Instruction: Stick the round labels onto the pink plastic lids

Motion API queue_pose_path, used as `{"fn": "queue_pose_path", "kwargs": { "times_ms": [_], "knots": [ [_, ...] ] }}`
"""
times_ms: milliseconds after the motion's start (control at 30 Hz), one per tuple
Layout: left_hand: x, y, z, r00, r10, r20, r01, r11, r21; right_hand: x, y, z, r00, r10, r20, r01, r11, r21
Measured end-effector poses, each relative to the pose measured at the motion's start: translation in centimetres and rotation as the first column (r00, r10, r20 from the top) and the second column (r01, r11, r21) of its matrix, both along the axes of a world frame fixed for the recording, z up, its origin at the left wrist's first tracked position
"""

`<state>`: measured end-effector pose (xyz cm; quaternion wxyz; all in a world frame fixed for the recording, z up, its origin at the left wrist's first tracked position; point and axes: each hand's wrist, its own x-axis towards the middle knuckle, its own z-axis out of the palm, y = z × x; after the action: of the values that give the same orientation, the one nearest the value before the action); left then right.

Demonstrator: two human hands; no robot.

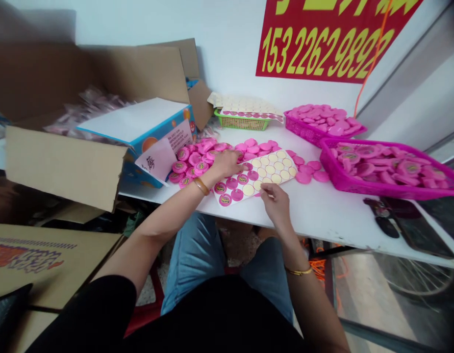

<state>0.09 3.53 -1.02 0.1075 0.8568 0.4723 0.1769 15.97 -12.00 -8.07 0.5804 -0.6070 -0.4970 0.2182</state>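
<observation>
The left hand (228, 164) bent over the left of the sticker sheet (277, 166), its grip hidden, while the right hand (277, 201) curled thumb and forefinger at the near edge, gripping or not I could not tell. Lying on the table (308, 211) among pink discs (305, 173), the sheet looked light and bendy, best held by its edges. Discs filled two magenta baskets (359, 185) at right, sheets topped a far green basket (245, 123), and packets (91, 107) lay in a cardboard box (61, 164) at left.
</observation>
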Motion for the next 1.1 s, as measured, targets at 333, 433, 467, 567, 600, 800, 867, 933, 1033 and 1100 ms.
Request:
{"fn": "queue_pose_path", "kwargs": {
  "times_ms": [333,433,467,567,600,800,867,933,1033,1100],
  "knots": [
    [3.7,-1.2,0.3,0.825,-0.246,0.509,0.51,0.712,-0.482,2.1,2.7,1.7,0.984,-0.148,0.103,0.127,0.974,0.187],
    [4.3,-2.7,0.5,0.766,-0.268,0.584,0.611,0.585,-0.533,2.7,2.1,2.8,0.968,-0.213,0.133,0.181,0.959,0.218],
    [4.6,-3.2,0.4,0.747,-0.269,0.608,0.633,0.568,-0.526,2.8,1.8,3.0,0.965,-0.223,0.137,0.19,0.957,0.221],
    [5.5,-4.2,0.2,0.7,-0.273,0.66,0.674,0.558,-0.484,3.1,0.7,3.3,0.964,-0.222,0.147,0.185,0.956,0.227],
    [5.8,-4.4,0.1,0.687,-0.278,0.671,0.685,0.556,-0.471,3.3,0.4,3.3,0.962,-0.224,0.153,0.186,0.955,0.229],
    [7.2,-5.6,0.2,0.632,-0.293,0.718,0.736,0.519,-0.435,4.0,-1.0,3.1,0.916,-0.328,0.23,0.281,0.936,0.212],
    [7.5,-6.0,0.3,0.639,-0.271,0.72,0.731,0.507,-0.457,4.0,-1.2,3.0,0.89,-0.37,0.267,0.32,0.923,0.213],
    [7.7,-6.3,0.3,0.655,-0.239,0.717,0.715,0.505,-0.484,3.8,-1.3,2.8,0.856,-0.411,0.313,0.356,0.908,0.22],
    [7.7,-6.5,0.1,0.679,-0.181,0.711,0.688,0.496,-0.531,3.2,-1.4,2.5,0.803,-0.468,0.369,0.405,0.883,0.238],
    [7.7,-6.7,-0.1,0.683,-0.124,0.72,0.669,0.503,-0.548,2.9,-1.4,2.1,0.774,-0.484,0.409,0.413,0.875,0.254]
  ]
}}
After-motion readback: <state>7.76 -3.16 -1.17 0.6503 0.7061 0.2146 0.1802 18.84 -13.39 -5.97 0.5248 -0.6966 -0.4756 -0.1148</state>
